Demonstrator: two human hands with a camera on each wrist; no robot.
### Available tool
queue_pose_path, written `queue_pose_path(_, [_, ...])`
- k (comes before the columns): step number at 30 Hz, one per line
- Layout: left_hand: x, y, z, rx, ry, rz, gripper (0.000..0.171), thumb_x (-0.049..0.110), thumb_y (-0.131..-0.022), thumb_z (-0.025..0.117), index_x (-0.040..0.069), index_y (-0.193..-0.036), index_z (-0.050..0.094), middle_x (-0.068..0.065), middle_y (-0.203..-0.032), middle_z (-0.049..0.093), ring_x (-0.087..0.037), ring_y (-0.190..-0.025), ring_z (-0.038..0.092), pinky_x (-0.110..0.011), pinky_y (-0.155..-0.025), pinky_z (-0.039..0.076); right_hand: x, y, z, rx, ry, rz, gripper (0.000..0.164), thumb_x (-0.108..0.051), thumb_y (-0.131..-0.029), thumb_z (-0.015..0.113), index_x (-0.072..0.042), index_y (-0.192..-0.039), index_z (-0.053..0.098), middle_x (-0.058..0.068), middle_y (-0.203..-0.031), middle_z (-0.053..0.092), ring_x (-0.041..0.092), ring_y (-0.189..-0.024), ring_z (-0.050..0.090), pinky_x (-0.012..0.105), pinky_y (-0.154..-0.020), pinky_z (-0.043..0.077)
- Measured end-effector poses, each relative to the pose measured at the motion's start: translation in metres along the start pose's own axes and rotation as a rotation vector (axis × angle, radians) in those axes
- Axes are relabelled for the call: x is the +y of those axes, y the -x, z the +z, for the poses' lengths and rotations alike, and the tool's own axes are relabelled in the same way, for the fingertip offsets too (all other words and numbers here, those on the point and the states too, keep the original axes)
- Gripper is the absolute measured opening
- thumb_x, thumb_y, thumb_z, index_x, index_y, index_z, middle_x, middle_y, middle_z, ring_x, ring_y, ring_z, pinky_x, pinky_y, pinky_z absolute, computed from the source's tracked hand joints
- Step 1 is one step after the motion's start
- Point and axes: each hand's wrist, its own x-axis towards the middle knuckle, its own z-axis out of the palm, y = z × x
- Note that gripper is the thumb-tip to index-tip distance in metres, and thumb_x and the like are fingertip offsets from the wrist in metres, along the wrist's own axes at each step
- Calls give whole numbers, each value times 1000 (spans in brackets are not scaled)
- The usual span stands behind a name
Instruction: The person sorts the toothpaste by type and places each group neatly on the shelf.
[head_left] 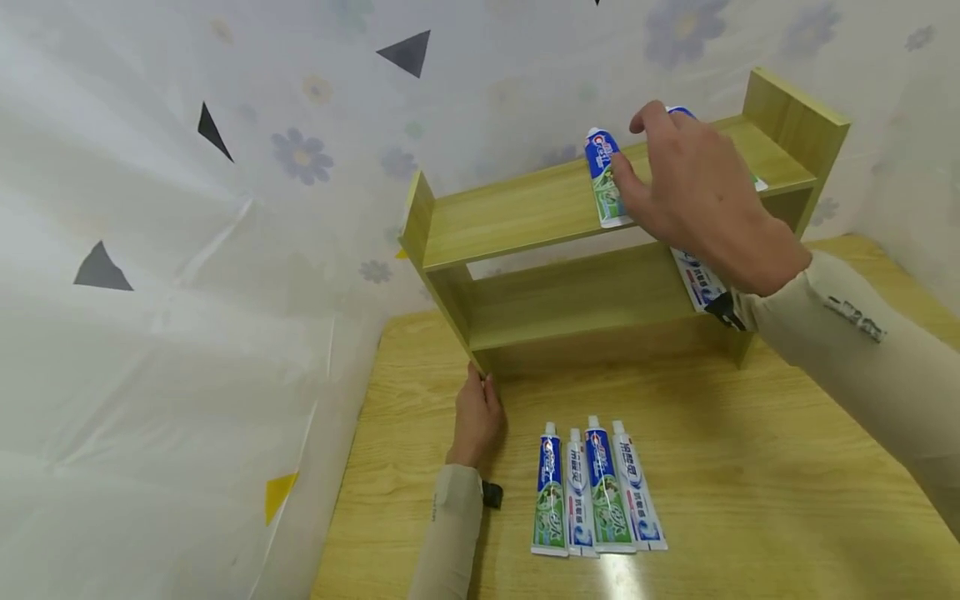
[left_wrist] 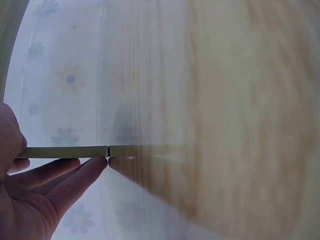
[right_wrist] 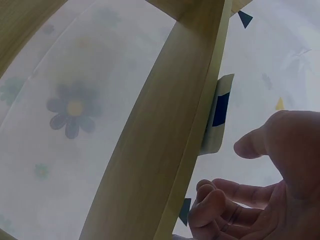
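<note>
A two-tier wooden shelf stands on the table. My left hand holds the bottom of its left side panel; in the left wrist view, the thumb and fingers lie on opposite sides of the panel edge. Over the top tier hovers my right hand, thumb and fingers apart with nothing between them. Just left of its thumb, a blue and green toothpaste tube lies on that tier. Another blue toothpaste tube is mostly hidden behind the hand. A white toothpaste tube on the lower tier is partly covered by the right wrist.
Several toothpaste tubes, blue-green and white alternating, lie side by side on the wooden table in front of the shelf. A flower-patterned sheet hangs behind and to the left.
</note>
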Motion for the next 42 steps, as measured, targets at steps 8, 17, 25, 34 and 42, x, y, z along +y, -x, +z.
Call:
queue_pose_path(8, [10,1,-9,11,8,45,34,26,-121,39,3,-142,51,-12,-89,65,-16,-68,56,-41,-60,49,-3,21,4,121,-27,-68,50,-33,-114,52,5,-145,58,23,-93,64,34,-68,57,38,-55,39])
queue_pose_path(17, [1,3,-5,-6,6,26,38,26,-121,37,5,-150,48,-11,-95,69,-14,-71,59,-36,-64,51,5,50,9,211,-42,-150,45,-23,-111,59,9,-142,59,26,-90,69,38,-69,64,38,-55,39])
queue_pose_path(25, [-25,2,8,-30,-53,-18,36,34,-120,35,10,-142,52,-3,-87,63,-7,-66,52,-28,-62,49,9,80,19,208,-53,-126,44,-22,-109,63,7,-142,58,20,-89,65,31,-70,57,36,-56,39])
queue_pose_path(34, [-15,6,3,-15,-51,-4,36,35,-120,36,9,-140,52,-6,-93,67,-11,-74,60,-30,-66,53,15,121,47,165,-52,-130,42,-19,-106,70,5,-138,58,12,-86,62,23,-67,51,33,-58,40])
queue_pose_path(42, [-27,6,13,-17,-69,-27,35,34,-120,38,11,-143,52,-2,-89,64,-8,-70,56,-28,-62,50,17,152,69,38,-97,-37,46,-21,-106,70,4,-142,56,13,-88,66,16,-62,50,27,-53,37])
